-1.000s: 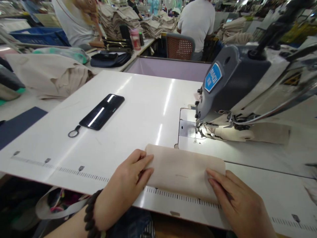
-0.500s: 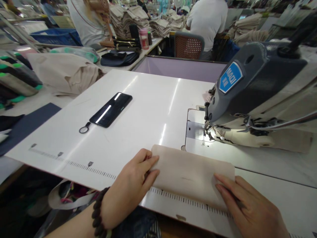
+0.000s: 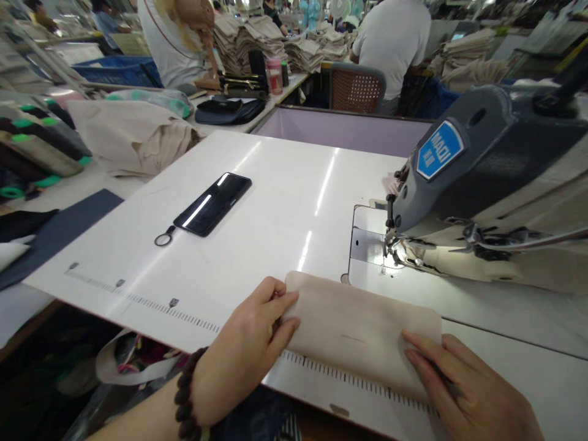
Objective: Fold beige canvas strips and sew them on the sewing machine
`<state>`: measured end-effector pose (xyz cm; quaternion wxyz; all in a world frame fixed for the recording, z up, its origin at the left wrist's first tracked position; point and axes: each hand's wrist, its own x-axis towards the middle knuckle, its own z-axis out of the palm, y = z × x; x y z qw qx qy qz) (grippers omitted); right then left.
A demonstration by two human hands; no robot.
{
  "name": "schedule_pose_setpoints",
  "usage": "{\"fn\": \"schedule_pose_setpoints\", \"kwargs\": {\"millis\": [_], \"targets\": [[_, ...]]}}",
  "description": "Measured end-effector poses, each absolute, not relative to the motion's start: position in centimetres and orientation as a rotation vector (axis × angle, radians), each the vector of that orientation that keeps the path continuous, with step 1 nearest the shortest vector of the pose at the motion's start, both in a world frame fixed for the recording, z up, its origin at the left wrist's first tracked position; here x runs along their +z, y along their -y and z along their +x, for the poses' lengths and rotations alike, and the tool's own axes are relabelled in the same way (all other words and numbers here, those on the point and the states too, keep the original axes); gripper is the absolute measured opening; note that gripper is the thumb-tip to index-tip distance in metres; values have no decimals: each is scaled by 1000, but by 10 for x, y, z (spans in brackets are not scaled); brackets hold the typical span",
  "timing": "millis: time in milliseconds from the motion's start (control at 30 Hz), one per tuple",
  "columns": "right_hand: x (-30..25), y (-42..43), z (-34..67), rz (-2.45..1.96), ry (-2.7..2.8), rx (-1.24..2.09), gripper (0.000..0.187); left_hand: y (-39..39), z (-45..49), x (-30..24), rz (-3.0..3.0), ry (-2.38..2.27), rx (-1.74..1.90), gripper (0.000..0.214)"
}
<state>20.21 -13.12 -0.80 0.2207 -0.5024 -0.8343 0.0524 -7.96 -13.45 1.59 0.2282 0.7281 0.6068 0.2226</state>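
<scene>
A folded strip of beige fabric point(image 3: 358, 334) lies on the white sewing table point(image 3: 257, 233), near its front edge and in front of the needle area. My left hand point(image 3: 245, 349) grips its left end, with a dark bead bracelet point(image 3: 184, 392) on that wrist. My right hand point(image 3: 459, 392) presses its fingers down on the strip's right end. The strip stands apart from the presser foot point(image 3: 395, 252) of the grey sewing machine point(image 3: 478, 165), a short way to the upper right.
A black phone point(image 3: 212, 204) with a ring lies on the table, and a measuring scale point(image 3: 147, 302) runs along the front edge. Beige fabric point(image 3: 131, 138) lies piled at left. Co-workers sit beyond among stacked fabric bundles point(image 3: 248, 43).
The whole scene has shifted right in the picture as my head view moved. Both hands keep the same hold on the fabric strip.
</scene>
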Motion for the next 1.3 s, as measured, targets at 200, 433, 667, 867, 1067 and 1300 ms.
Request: {"fn": "schedule_pose_setpoints", "kwargs": {"millis": [200,433,667,867,1067,1300], "targets": [[-9,131,200,-1376,2292,172,32,135,-80,16,1988,-1681,603,23],[-7,137,187,-1467,2134,276,25,131,-84,7,2057,-1700,574,25],[4,133,183,-1536,2150,350,25,132,-95,-11,2193,-1707,611,32],[8,133,181,-1566,2138,393,26,133,-96,-14,2186,-1743,533,31],[6,134,182,-1610,2129,434,23,131,-99,-18,2352,-1711,588,33],[5,132,183,-1555,2113,419,22,129,-99,-19,2507,-1657,613,30]]}}
